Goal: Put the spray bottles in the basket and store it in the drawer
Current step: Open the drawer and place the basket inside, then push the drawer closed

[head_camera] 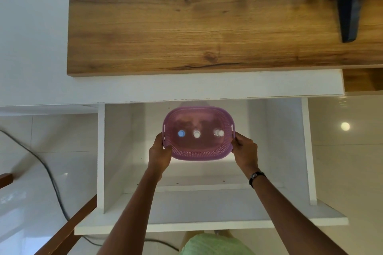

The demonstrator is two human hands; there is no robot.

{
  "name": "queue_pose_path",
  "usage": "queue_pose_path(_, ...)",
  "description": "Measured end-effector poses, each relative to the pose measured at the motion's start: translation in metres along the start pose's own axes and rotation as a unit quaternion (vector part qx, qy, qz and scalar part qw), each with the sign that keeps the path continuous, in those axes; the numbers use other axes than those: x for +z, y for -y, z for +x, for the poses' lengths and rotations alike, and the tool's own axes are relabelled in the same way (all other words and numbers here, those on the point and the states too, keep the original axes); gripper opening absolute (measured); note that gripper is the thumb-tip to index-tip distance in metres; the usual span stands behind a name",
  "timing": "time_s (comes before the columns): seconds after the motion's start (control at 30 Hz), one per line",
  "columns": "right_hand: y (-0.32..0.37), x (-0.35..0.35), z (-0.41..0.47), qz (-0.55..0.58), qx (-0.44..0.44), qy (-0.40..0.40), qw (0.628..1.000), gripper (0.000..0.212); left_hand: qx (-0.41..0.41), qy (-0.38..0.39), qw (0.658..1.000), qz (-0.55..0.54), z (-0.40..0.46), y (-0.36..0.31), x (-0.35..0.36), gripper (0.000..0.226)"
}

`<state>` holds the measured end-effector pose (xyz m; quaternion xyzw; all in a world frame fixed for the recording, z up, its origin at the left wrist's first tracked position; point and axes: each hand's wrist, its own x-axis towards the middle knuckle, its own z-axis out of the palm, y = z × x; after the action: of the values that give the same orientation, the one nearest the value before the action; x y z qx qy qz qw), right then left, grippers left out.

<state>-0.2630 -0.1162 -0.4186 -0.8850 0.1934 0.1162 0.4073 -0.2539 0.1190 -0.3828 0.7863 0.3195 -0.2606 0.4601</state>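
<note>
Grip: your left hand (159, 155) and right hand (245, 152) clasp the basket (198, 152) ends.
Load: three spray bottles (196, 133) (upright, tippable).
Handling: probably light, flexible; keep level over drawer (207, 188).

Three spray bottles (196, 133) standing in a row in the basket (198, 153); basket sitting inside the open drawer (101, 151), below the tabletop (186, 23).

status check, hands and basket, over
Left hand and right hand both gripping basket. Three spray bottles upright inside. Basket over open drawer. Nothing blocking.
</note>
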Motion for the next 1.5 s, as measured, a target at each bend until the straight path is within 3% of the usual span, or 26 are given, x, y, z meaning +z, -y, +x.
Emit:
queue_pose_path(0.3, -0.001, -0.002, 0.002, -0.024, 0.069, 0.053, 0.996, 0.016, -0.018, -0.004, 1.000, 0.007, -0.005, 0.001, -0.003, 0.047)
queue_pose_path(0.43, 0.018, -0.017, -0.010, -0.016, 0.114, 0.030, 0.993, 0.045, 0.036, -0.092, 0.993, 0.061, -0.022, -0.004, -0.009, 0.051)
queue_pose_path(0.53, 0.041, -0.029, -0.029, -0.013, 0.051, 0.022, 0.998, 0.045, 0.131, -0.112, 0.982, 0.082, -0.043, -0.015, -0.012, 0.044)
queue_pose_path(0.73, 0.084, -0.045, -0.085, -0.047, -0.085, 0.069, 0.993, 0.043, 0.265, -0.048, 0.952, 0.146, -0.097, -0.028, -0.006, 0.039)
queue_pose_path(1.07, 0.064, -0.060, -0.184, -0.148, -0.143, 0.182, 0.962, 0.031, 0.238, 0.074, 0.942, 0.226, -0.197, 0.015, 0.010, 0.039)
queue_pose_path(1.2, 0.050, -0.067, -0.194, -0.202, -0.229, 0.189, 0.933, 0.027, 0.279, 0.078, 0.918, 0.273, -0.210, 0.029, 0.019, 0.036)
queue_pose_path(1.33, 0.042, -0.069, -0.190, -0.263, -0.274, 0.195, 0.904, 0.051, 0.291, 0.067, 0.893, 0.337, -0.207, 0.032, 0.021, 0.045)
queue_pose_path(1.5, 0.036, -0.070, -0.187, -0.283, -0.296, 0.211, 0.887, 0.061, 0.306, 0.083, 0.857, 0.406, -0.204, 0.028, 0.022, 0.057)
